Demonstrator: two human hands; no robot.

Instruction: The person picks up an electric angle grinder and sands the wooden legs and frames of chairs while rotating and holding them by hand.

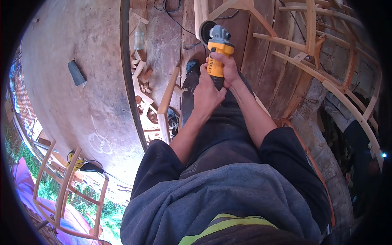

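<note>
Both of my hands grip a yellow and grey angle grinder (220, 49), held out in front of my legs. My left hand (207, 93) wraps the lower body and handle from the left side. Higher up, my right hand (227, 70) closes around the yellow housing, its thumb lying across the top. The grinder's dark round disc (207, 32) is at the end of a pale wooden piece (201, 11); whether they touch I cannot tell. Part of the grinder's handle is hidden by my fingers.
Curved wooden chair frames (302, 61) crowd the right side. On the left stands a large board (98, 102) with a dark sandpaper-like piece (76, 73) on it. Wood offcuts (141, 77), a bottle (139, 37) and a black cord (177, 20) lie on the plank floor.
</note>
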